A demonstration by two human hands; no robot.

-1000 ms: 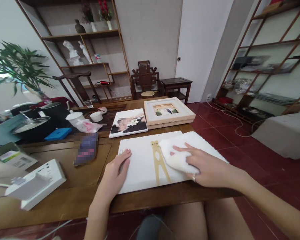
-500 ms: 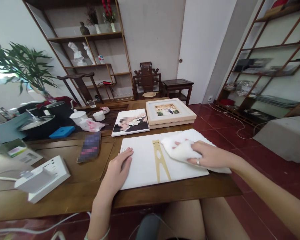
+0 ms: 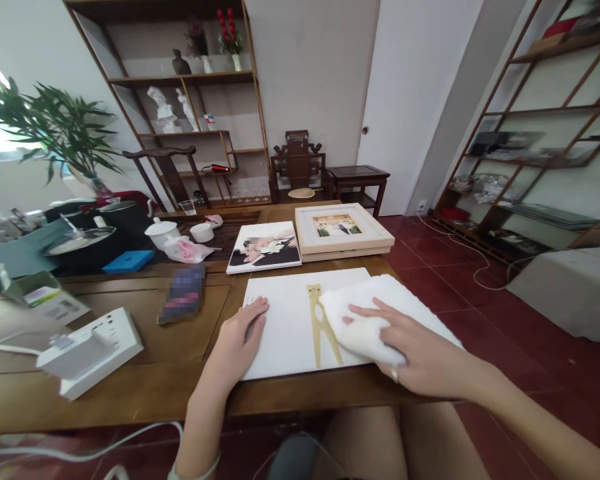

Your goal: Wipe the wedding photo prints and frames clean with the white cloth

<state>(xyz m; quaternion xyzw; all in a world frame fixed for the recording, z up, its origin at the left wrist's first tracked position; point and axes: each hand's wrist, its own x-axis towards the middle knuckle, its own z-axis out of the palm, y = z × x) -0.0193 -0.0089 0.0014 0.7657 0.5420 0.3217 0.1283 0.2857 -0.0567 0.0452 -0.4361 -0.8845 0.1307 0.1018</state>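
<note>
A white rectangular panel [image 3: 280, 333] lies flat on the wooden table near its front edge. It carries a tan A-shaped piece [image 3: 317, 327] with a wider, two-pointed top. My left hand [image 3: 240, 333] rests on the panel's left edge with fingers stretched out, holding nothing. Bunched under my right hand [image 3: 405, 347] is a white fluffy cloth [image 3: 360, 313], gripped by its fingers over the panel's right part. The cloth spreads back to the right and hides that side of the panel.
Behind the panel lie a photo print [image 3: 265, 247] and a pale framed picture [image 3: 345, 230]. To the left are a white power strip [image 3: 100, 353], a dark patterned pouch [image 3: 183, 293], a blue box [image 3: 128, 261], a white cup [image 3: 202, 232] and a black pot [image 3: 83, 250].
My right hand has moved toward the table's front edge, pulling the bunched cloth with it across the panel's right side. My left hand stays on the panel's left edge.
</note>
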